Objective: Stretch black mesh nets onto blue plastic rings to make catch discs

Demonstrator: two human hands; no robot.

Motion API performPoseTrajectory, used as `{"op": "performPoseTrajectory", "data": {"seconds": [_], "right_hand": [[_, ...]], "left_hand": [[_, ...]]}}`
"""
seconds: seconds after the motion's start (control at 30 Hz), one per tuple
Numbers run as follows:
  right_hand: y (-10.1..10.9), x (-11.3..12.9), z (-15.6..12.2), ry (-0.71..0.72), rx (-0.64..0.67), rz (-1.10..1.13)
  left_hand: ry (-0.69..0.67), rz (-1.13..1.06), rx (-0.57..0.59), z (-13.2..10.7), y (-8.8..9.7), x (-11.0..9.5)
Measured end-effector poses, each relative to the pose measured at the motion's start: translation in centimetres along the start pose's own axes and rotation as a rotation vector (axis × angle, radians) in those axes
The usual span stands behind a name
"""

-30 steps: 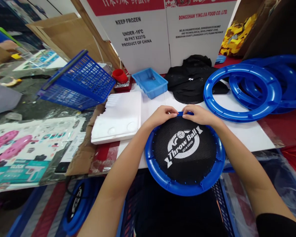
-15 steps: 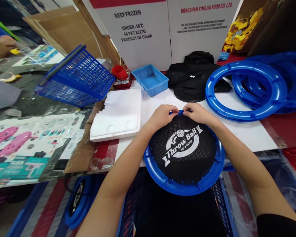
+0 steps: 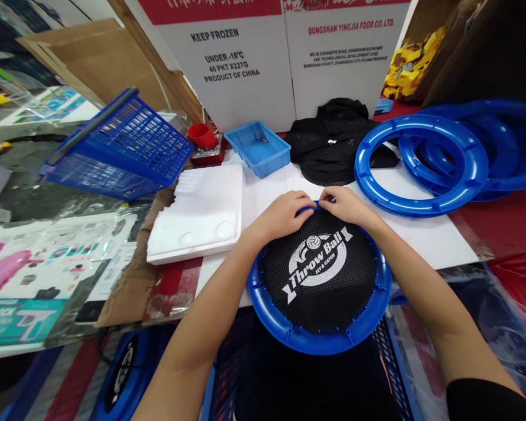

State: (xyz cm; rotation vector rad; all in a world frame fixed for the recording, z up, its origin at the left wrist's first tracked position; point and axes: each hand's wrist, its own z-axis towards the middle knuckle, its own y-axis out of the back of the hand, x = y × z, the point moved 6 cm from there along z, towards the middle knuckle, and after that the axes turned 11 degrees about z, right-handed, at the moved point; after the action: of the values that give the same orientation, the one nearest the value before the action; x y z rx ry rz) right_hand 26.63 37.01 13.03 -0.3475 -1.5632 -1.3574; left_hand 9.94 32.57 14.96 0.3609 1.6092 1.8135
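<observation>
A blue plastic ring [image 3: 319,344] surrounds a black mesh disc [image 3: 315,298] printed "Throw Ball", which lies across its opening. It rests at the front edge of the work surface, partly over my lap. With fingers closed over the ring's far rim, my left hand [image 3: 284,213] presses on it just left of its top. Right beside it, my right hand [image 3: 346,206] pinches at the mesh edge on the same rim; what exactly lies between the fingertips is hidden. Small pegs show along the near inner rim.
More blue rings [image 3: 421,202] are stacked at right, beside black mesh pieces [image 3: 333,146]. Behind the hands are a light blue tray [image 3: 267,158] and a red cup [image 3: 202,135]. White foam [image 3: 201,210] and a tilted blue basket [image 3: 131,146] stand left. Cartons [image 3: 245,88] wall the back.
My view has shifted, so the scene sits slightly left and lower. The left fingers have curled further over the rim, and both hands remain close together at its far side.
</observation>
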Motion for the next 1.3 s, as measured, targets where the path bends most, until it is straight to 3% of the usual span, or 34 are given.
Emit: {"op": "performPoseTrajectory", "data": {"seconds": [0.13, 0.27, 0.37, 0.43, 0.53, 0.6, 0.67, 0.77, 0.87, 0.93, 1.0, 1.07, 1.1, 1.17, 1.23, 1.3], "right_hand": [[3.4, 1.0, -1.4, 0.207, -0.202, -0.173], [6.3, -0.1, -2.5, 0.183, -0.261, -0.198], [6.3, -0.9, -2.6, 0.162, -0.23, -0.206], [5.5, -1.0, -2.4, 0.177, -0.204, -0.249], [4.9, -0.8, -2.3, 0.182, -0.224, -0.366], [5.7, -1.1, -2.6, 0.114, -0.332, -0.489], [6.8, -2.0, -3.0, -0.038, -0.429, -0.606], [7.4, -3.7, -3.4, -0.246, -0.382, -0.692], [7.2, -4.3, -3.4, -0.285, -0.314, -0.721], [7.2, -4.1, -3.5, -0.285, -0.327, -0.725], [7.4, -3.6, -3.7, -0.275, -0.352, -0.73], [8.0, -2.9, -3.9, -0.246, -0.398, -0.731], [8.4, -2.5, -4.0, -0.227, -0.43, -0.725], [9.5, -1.4, -4.4, -0.172, -0.528, -0.693], [10.8, 0.6, -5.3, -0.046, -0.668, -0.63], [12.0, 3.5, -7.6, 0.146, -0.842, -0.496]], "left_hand": [[-0.027, 0.141, 0.054, 0.0, -1.0, -0.6], [0.06, 0.227, 0.009, 0.3, -1.0, 0.3], [0.154, 0.255, -0.07, 0.1, 0.0, 0.5], [0.128, 0.202, -0.088, -0.2, 0.3, -0.5], [-0.018, 0.089, 0.103, -0.8, -1.5, -3.3], [-0.082, 0.073, 0.255, -1.3, -3.4, -4.9], [-0.1, 0.083, 0.327, -1.5, -4.8, -5.5], [-0.102, 0.085, 0.343, -1.2, -5.4, -5.4], [-0.091, 0.068, 0.348, -0.8, -4.1, -5.4], [-0.059, 0.02, 0.323, -1.2, -2.0, -6.4], [-0.003, -0.103, 0.221, -3.0, 0.6, -8.4], [0.029, -0.367, 0.07, -6.5, 2.3, -11.5], [0.003, -0.552, 0.061, -8.7, 1.9, -13.4], [-0.166, -0.967, 0.155, -13.6, -1.2, -17.8], [-0.186, -1.295, 0.213, -17.7, -6.3, -20.1], [-0.012, -1.475, 0.293, -20.5, -12.5, -20.7]]}}
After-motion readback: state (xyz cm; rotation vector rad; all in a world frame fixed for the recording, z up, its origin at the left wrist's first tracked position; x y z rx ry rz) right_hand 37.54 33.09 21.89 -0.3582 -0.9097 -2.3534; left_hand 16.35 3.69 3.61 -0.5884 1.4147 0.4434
